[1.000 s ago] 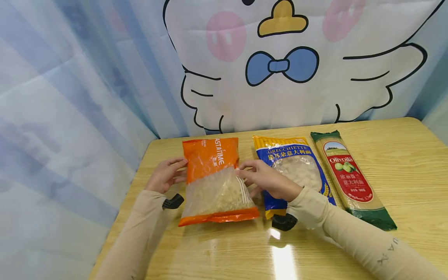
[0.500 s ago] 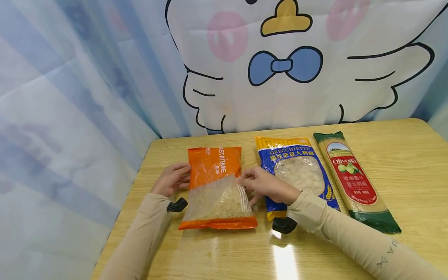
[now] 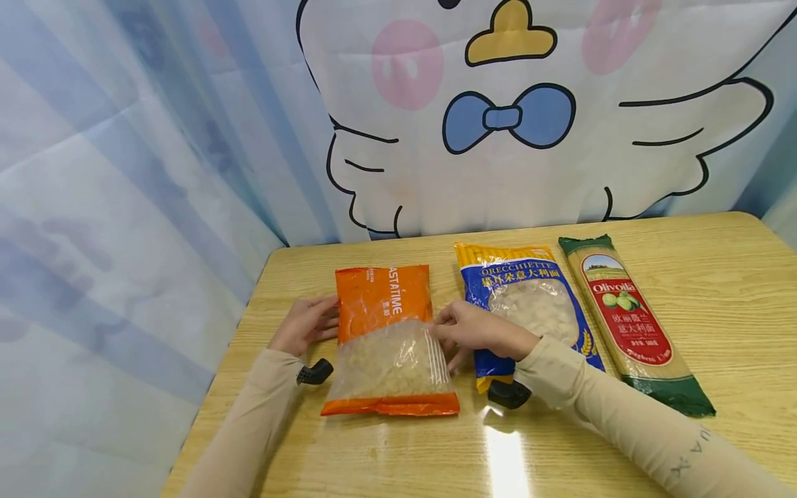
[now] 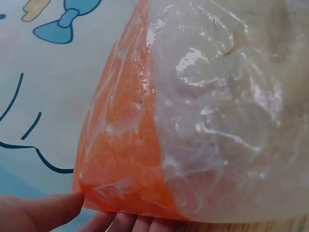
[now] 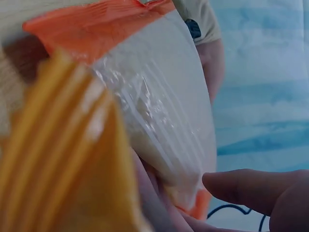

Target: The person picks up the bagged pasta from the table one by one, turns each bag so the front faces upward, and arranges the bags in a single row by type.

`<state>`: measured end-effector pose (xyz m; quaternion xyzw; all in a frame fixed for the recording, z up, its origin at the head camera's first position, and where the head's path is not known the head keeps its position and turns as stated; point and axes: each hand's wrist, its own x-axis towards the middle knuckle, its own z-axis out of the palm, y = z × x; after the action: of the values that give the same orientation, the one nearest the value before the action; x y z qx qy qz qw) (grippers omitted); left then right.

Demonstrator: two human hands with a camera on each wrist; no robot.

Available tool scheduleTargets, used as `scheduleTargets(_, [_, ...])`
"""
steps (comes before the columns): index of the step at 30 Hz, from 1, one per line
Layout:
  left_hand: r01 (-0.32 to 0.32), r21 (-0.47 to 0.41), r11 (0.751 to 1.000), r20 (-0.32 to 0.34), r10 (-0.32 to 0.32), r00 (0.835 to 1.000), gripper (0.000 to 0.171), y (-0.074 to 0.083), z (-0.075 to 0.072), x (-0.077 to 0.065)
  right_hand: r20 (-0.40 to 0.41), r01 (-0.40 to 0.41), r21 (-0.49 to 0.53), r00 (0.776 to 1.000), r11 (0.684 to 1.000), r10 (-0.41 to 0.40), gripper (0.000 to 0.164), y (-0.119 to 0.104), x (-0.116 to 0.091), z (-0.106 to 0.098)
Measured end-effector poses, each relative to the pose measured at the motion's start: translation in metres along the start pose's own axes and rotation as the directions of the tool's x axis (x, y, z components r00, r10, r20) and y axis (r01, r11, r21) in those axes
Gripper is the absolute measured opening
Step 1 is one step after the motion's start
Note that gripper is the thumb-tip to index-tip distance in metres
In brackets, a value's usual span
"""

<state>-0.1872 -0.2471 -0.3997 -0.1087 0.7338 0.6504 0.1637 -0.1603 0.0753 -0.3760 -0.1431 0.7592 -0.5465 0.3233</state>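
An orange and clear bag of pasta lies on the wooden table between the two hands, small pale pieces showing through its clear lower part. My left hand holds its left edge; in the left wrist view the thumb meets the orange edge and the fingers go beneath it. On the opposite side my right hand holds the bag's right edge, thumb against the film and fingers partly hidden below it. Under the right wrist lies a blue and yellow bag of orecchiette, partly covered by that hand.
A long green-ended pack of spaghetti lies to the right of the orecchiette. The wooden table ends at the back against a printed curtain, which also hangs along the left side.
The orange pasta bag has come down flatter and its top edge nearer to me, with both hands following at its sides. The other two packs stay in place; the view shifts slightly.
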Motion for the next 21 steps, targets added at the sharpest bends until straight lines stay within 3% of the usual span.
scheduleTargets(4, [-0.044, 0.048, 0.998, -0.05, 0.047, 0.998, 0.047, 0.003, 0.002, -0.005, -0.056, 0.03, -0.073, 0.998, 0.997, -0.034, 0.03, -0.003, -0.002, -0.004])
scheduleTargets(7, [-0.092, 0.104, 0.99, -0.087, 0.101, 0.991, 0.046, 0.009, 0.005, -0.01, -0.09, 0.092, -0.182, 0.99, 0.979, -0.11, 0.024, -0.007, -0.006, -0.009])
scheduleTargets(9, [-0.129, 0.142, 0.981, -0.101, 0.144, 0.985, 0.046, 0.014, 0.007, -0.014, -0.097, 0.146, -0.286, 0.979, 0.947, -0.18, 0.019, -0.011, -0.01, -0.012])
scheduleTargets(12, [-0.193, 0.206, 0.959, -0.112, 0.219, 0.969, 0.046, 0.022, 0.012, -0.018, -0.098, 0.214, -0.451, 0.953, 0.866, -0.287, 0.016, -0.016, -0.017, -0.017])
scheduleTargets(16, [-0.259, 0.315, 0.913, -0.104, 0.305, 0.947, 0.044, 0.035, 0.02, -0.026, -0.107, 0.256, -0.551, 0.922, 0.794, -0.372, 0.017, -0.021, -0.025, -0.023])
scheduleTargets(21, [-0.353, 0.453, 0.819, -0.072, 0.428, 0.901, 0.04, 0.048, 0.036, -0.041, -0.158, 0.245, -0.641, 0.886, 0.727, -0.437, 0.02, -0.026, -0.036, -0.027])
